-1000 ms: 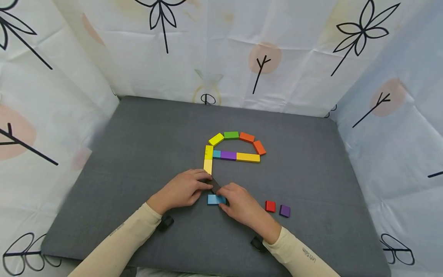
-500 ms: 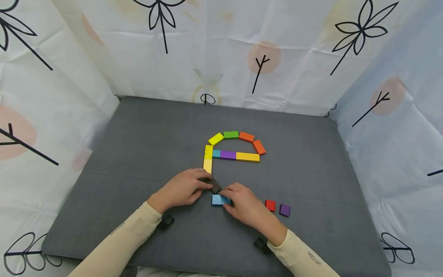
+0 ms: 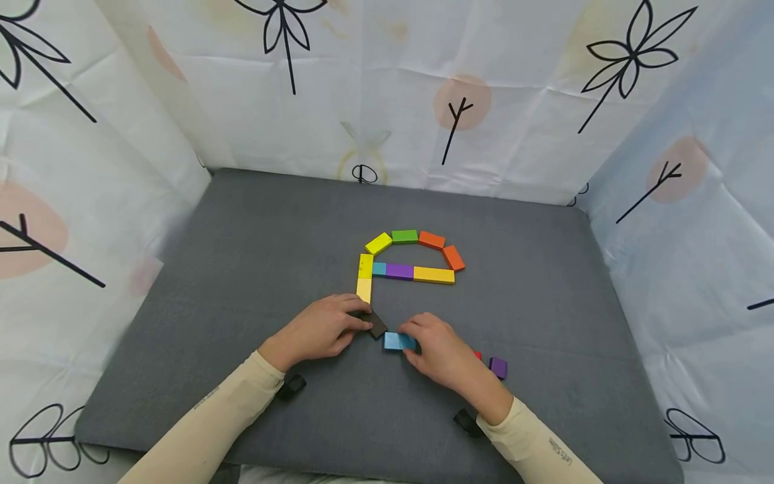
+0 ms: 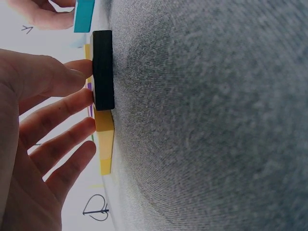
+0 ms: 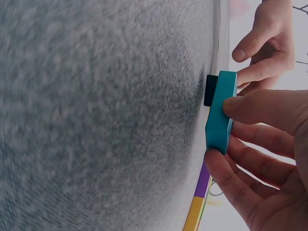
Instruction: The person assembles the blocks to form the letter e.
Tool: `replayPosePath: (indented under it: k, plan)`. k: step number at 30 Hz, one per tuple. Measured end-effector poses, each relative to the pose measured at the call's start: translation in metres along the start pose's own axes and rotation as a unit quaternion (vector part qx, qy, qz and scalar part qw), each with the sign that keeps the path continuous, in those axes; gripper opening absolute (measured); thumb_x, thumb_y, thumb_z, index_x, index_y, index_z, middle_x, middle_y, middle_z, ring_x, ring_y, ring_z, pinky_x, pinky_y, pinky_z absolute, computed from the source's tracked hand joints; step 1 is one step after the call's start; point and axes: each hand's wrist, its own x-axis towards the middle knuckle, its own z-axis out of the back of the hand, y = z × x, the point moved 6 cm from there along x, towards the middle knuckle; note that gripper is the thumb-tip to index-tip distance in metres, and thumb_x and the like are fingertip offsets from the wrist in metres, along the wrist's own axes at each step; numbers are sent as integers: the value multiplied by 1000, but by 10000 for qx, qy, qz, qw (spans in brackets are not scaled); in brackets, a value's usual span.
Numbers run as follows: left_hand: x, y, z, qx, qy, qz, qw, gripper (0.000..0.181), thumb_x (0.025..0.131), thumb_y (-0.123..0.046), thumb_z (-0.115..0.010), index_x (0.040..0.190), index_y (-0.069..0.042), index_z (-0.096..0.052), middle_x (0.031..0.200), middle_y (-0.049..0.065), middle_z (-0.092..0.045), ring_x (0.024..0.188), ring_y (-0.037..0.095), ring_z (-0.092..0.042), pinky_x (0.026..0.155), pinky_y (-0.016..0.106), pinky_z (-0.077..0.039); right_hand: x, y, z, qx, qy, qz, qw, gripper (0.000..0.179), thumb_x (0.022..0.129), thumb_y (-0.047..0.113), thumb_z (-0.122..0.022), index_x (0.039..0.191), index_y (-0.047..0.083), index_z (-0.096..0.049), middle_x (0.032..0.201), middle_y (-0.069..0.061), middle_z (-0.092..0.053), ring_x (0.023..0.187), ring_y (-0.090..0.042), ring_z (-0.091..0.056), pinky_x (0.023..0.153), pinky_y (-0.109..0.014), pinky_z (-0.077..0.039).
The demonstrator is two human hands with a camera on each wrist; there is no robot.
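Note:
In the head view my left hand (image 3: 317, 328) rests its fingertips on a dark block (image 3: 377, 326), which lies slanted at the lower end of a line of blocks. From the left wrist view, the fingers are fairly straight and meet the dark block (image 4: 103, 70) along its upper side. My right hand (image 3: 444, 353) pinches a light blue block (image 3: 396, 341) between thumb and fingers. The blue block's left end is right at the dark block's lower corner. Close up in the right wrist view, the blue block (image 5: 222, 113) has the thumb on its side and a fingertip at its near end.
Two pale and bright yellow blocks (image 3: 364, 279) lead up from the dark one. Above, yellow, green (image 3: 404, 236) and orange blocks (image 3: 453, 257) form an arch over a row with a purple block (image 3: 400, 271). A loose purple block (image 3: 498, 368) and a partly hidden red block (image 3: 478, 355) lie right.
My right hand has slid the blue block to the right and then slightly up, to the dark block's lower corner. It now partly covers the red block. The left hand has stayed put.

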Motion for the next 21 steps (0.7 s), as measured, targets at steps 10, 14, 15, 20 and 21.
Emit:
replayPosePath:
  k: [10, 14, 15, 20, 21]
  plan:
    - [1, -1, 0, -22, -7, -23, 10000, 25, 99, -10, -78, 123, -15, -85, 134, 5, -70, 128, 25, -62, 112, 43, -50, 1, -6, -4, -87, 77, -101, 9999, 31, 89, 12, -91, 117, 6, -79, 113, -6, -73, 103, -23, -67, 91, -42, -59]
    - [1, -1, 0, -6, -21, -28, 10000, 25, 99, -10, -78, 123, -15, -85, 134, 5, -70, 129, 25, -62, 112, 43, -50, 2, -8, -6, -78, 114, -159, 9998, 30, 89, 12, -91, 117, 6, -79, 113, -6, -73, 103, -23, -66, 91, -42, -59]
    - [1, -1, 0, -6, -17, -26, 10000, 25, 99, -10, -78, 122, -15, -85, 134, 5, -70, 129, 25, -62, 112, 43, -50, 2, -8, -6, -79, 117, -168, 9998, 30, 89, 12, -91, 117, 6, -79, 112, -6, -73, 103, -23, -66, 91, -43, -59]
    - [1, -1, 0, -21, 44, 8, 10000, 25, 99, -10, -78, 123, -15, -85, 134, 5, -70, 129, 25, -62, 113, 42, -49, 2, -10, -7, -97, 84, -144, 9998, 30, 89, 11, -91, 116, 6, -79, 111, -6, -72, 102, -24, -66, 90, -43, -59]
    - [1, -1, 0, -16, 54, 16, 10000, 25, 99, -10, -78, 123, -15, -85, 134, 5, -70, 129, 25, -62, 113, 42, -49, 3, -10, -7, -96, 77, -136, 9998, 30, 89, 11, -91, 116, 6, -79, 111, -6, -72, 102, -24, -66, 90, -43, -59]
